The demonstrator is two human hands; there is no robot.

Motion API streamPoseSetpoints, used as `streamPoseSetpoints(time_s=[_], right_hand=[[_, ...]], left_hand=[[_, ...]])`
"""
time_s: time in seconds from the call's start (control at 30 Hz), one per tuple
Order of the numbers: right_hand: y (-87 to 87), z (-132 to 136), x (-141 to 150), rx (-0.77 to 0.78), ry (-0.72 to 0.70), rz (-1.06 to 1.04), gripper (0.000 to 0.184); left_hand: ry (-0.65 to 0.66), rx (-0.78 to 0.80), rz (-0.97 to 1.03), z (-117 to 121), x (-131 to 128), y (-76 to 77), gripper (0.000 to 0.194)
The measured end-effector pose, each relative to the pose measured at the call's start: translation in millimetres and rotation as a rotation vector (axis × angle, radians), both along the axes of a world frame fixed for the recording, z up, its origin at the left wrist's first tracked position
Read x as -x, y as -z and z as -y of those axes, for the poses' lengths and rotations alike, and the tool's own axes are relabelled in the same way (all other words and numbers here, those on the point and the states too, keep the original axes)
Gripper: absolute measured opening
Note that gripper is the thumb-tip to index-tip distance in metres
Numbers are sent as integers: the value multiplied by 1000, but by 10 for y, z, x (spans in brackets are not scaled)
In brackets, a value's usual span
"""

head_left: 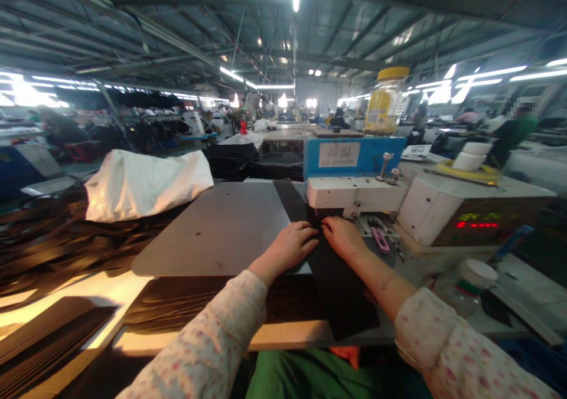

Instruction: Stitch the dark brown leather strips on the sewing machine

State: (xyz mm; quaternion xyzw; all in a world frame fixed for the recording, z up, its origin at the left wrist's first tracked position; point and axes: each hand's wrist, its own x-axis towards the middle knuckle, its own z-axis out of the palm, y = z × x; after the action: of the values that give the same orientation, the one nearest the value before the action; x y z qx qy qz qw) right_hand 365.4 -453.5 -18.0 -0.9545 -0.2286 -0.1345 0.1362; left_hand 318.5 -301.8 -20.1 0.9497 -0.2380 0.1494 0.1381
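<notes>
A long black strip of sheet material [343, 296] runs under the head of a blue and white bench machine [354, 195] and hangs toward my lap. My left hand [292, 247] is at the strip's left edge, its fingers bent and closed on it just before the machine head. Close beside it, my right hand [342, 236] grips the strip's right side, fingertips partly hidden under the head. To the left of the strip lies a flat grey metal plate [221, 228] with rounded corners. Pink-handled thread snips [380, 238] rest right of my right hand.
Stacked dark pieces [177, 304] lie below the plate, with a white cloth bundle [148, 183] on dark strips at left. A control box [425, 216] with lit digits stands right, near a white-lidded jar [476, 278]. A yellow-lidded jar [385, 101] tops the machine.
</notes>
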Motion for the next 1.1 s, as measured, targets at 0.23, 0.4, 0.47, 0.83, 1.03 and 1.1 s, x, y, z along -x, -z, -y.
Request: streamPoseSetpoints(time_s=[0.23,0.4,0.47,0.83,1.03,1.1], right_hand=[[-16,-4,4,-7,-5,-10,24],[0,-5,-2,-17,-6,-9,24],[4,-5,-3,-14,-9,-3,24],[9,-7,0,-10,-7,0,23],[6,-17,1,22,-4,8,22],[7,-16,-2,23,-10,9,22]], left_hand=[[6,9,-3,1,-6,1,30],[5,2,-11,8,-2,-7,30],[3,3,-14,5,2,-10,30],[11,12,-27,3,-16,-12,30],[22,49,-63,-20,-53,-26,34],[26,57,-77,-34,-71,-39,36]])
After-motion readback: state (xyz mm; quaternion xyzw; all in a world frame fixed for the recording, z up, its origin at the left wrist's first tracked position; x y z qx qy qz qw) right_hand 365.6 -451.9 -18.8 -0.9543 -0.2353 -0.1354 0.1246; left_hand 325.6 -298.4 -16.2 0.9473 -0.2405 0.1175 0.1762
